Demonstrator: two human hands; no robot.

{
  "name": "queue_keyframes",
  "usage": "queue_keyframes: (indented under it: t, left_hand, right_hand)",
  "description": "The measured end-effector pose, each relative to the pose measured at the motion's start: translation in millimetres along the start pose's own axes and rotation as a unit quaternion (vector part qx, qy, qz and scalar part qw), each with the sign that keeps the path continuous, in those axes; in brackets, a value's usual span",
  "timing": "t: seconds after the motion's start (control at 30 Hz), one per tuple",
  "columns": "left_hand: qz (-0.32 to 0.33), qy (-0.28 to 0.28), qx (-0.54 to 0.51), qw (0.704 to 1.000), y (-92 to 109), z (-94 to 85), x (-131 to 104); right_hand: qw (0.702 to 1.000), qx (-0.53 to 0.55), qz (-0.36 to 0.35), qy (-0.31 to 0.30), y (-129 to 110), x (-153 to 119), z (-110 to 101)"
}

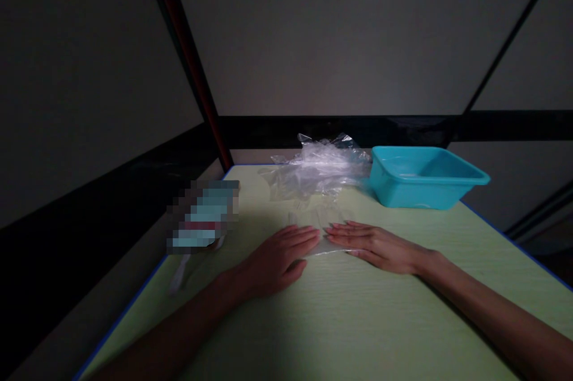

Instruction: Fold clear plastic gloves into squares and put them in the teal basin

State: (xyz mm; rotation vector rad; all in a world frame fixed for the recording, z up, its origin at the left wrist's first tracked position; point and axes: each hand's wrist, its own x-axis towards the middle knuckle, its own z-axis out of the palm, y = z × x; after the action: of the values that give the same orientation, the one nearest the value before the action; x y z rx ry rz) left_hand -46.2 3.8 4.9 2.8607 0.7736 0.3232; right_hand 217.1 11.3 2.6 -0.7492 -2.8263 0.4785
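A thin, see-through disposable plastic glove (329,245) lies flat on the table, its finger-like strips pointing away from me. My left hand (286,252) rests palm down on its left side, fingers stretched out. From the right, my right hand (373,243) lies flat on the other side of it, fingers also straight. The fingertips of both hands almost meet over the middle. Just beyond is a crumpled heap of clear plastic (320,169); what is inside its folds cannot be made out.
A turquoise plastic basin (421,193) stands at the back right of the pale green table (358,321), which has a blue edge. On the left lies a pixelated, blurred-out object (206,214) with a whitish strip (179,273) beside it. Walls rise behind and at the left.
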Motion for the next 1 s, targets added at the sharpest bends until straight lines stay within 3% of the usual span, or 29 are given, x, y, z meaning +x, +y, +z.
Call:
queue_keyframes:
  t: [0.2, 0.63, 1.0]
  left_hand:
    - [0.012, -0.054, -0.003, 0.998, -12.8, -5.4, 0.6]
    - [0.044, -0.093, -0.009, 0.995, -17.3, -6.7, 3.8]
    - [0.044, -0.095, -0.161, 0.981, -6.1, -18.0, 2.5]
  right_hand:
    - [1.000, -0.004, -0.004, 0.006, 4.3, 0.2, 0.9]
    - [1.000, -0.011, -0.005, 0.009, 4.2, -1.6, -1.1]
    - [0.992, 0.119, -0.019, 0.040, -14.1, -2.7, -7.6]
